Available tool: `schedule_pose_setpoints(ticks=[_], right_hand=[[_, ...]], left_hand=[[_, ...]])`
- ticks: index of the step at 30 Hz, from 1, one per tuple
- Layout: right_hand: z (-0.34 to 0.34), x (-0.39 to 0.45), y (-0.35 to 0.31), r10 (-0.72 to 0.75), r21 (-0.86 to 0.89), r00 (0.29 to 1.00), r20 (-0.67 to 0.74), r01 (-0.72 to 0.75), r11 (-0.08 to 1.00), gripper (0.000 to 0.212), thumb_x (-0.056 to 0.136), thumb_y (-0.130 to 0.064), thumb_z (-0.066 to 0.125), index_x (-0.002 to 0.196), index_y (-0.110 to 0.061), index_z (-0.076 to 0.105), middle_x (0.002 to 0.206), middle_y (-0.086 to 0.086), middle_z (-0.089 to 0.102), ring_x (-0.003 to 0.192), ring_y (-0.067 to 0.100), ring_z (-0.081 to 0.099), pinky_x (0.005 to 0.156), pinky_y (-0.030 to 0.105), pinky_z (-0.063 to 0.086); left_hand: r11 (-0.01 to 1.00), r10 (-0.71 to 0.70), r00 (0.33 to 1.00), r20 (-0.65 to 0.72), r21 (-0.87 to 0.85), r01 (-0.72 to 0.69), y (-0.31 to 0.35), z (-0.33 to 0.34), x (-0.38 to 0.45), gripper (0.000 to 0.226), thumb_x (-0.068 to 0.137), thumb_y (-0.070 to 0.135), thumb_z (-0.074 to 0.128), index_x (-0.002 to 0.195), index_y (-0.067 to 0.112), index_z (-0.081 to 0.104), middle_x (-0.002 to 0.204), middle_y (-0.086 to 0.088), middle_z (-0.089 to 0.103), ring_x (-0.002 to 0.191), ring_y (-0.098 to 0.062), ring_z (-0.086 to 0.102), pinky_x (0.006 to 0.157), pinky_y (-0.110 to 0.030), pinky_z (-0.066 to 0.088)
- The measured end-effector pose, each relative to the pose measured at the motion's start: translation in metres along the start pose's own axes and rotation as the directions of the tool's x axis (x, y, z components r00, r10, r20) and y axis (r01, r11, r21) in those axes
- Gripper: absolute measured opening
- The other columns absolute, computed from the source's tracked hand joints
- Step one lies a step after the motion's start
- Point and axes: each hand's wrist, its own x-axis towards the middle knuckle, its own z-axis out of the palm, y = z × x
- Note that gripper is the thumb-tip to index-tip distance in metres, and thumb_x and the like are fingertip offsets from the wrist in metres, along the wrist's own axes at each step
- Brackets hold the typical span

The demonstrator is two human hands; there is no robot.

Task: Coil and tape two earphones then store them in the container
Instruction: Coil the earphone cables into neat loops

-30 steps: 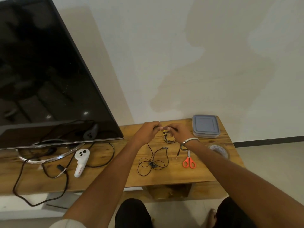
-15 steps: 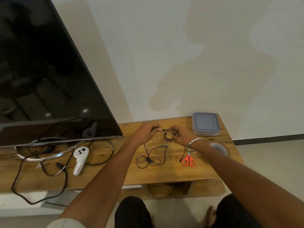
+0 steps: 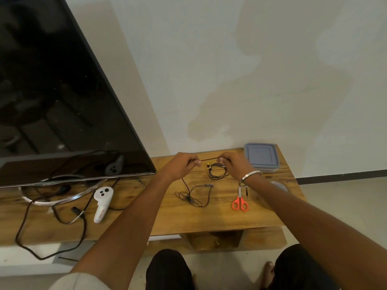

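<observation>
Drawn apart since a second ago, the left hand [image 3: 184, 164] and right hand [image 3: 232, 164] pinch a taut stretch of black earphone cable [image 3: 209, 159] above the wooden table [image 3: 209, 218]. What seems a coiled earphone [image 3: 216, 172] lies below, half hidden. The grey-lidded plastic container [image 3: 261, 156] sits closed at right.

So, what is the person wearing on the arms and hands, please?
Both hands are bare, with no gloves. The right hand has a plain silver metal bangle on its wrist. The left hand wears nothing at the wrist; a pale, off-white sleeve edge shows far up that arm. Both forearms are uncovered.
</observation>
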Motion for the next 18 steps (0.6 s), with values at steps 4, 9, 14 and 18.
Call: schedule_pose_setpoints(ticks=[4, 9, 14, 18], right_hand=[[-0.007, -0.003, 0.013, 0.004, -0.007, 1.000, -0.015, -0.004, 1.000, 0.026, 0.097, -0.018, 0.045, 0.105, -0.008, 0.068, 0.103, 0.010, 0.071, 0.093, 0.025, 0.063, 0.078, 0.032, 0.048], [0.000, -0.005, 0.014, 0.079, -0.059, 0.989, 0.126, -0.072, 0.996, 0.026, 0.095, -0.016, 0.048, 0.113, -0.008, 0.064, 0.105, 0.013, 0.068, 0.093, 0.027, 0.061, 0.077, 0.029, 0.046], [0.009, -0.006, -0.009, 0.001, 0.043, 0.983, 0.183, -0.009, 0.999, 0.038, 0.092, -0.016, 0.051, 0.130, -0.013, 0.048, 0.110, 0.007, 0.065, 0.097, 0.023, 0.061, 0.075, 0.024, 0.044], [0.013, 0.001, -0.023, -0.032, 0.126, 0.992, 0.120, 0.017, 0.992, 0.027, 0.096, -0.016, 0.046, 0.119, -0.011, 0.058, 0.093, 0.009, 0.072, 0.085, 0.019, 0.064, 0.060, 0.008, 0.038]], left_hand=[[1.000, -0.003, 1.000, -0.014, -0.004, 0.003, -0.002, -0.006, 0.000, 0.021, 0.100, 0.026, 0.052, 0.097, 0.017, 0.070, 0.066, 0.015, 0.054, 0.049, -0.006, 0.037, 0.048, -0.015, 0.031], [0.999, 0.054, 0.998, -0.036, -0.007, -0.054, 0.010, -0.006, 0.006, 0.021, 0.099, 0.026, 0.053, 0.095, 0.016, 0.071, 0.068, 0.019, 0.055, 0.049, -0.003, 0.044, 0.051, -0.014, 0.036], [0.994, 0.109, 0.994, -0.030, -0.005, -0.109, 0.024, -0.002, 0.010, 0.018, 0.097, 0.028, 0.056, 0.095, 0.018, 0.070, 0.067, 0.018, 0.056, 0.059, 0.002, 0.048, 0.056, -0.011, 0.036], [0.996, 0.091, 0.996, -0.017, -0.002, -0.091, 0.026, 0.000, 0.011, 0.018, 0.098, 0.027, 0.055, 0.095, 0.017, 0.070, 0.065, 0.015, 0.055, 0.056, 0.001, 0.048, 0.053, -0.015, 0.034]])
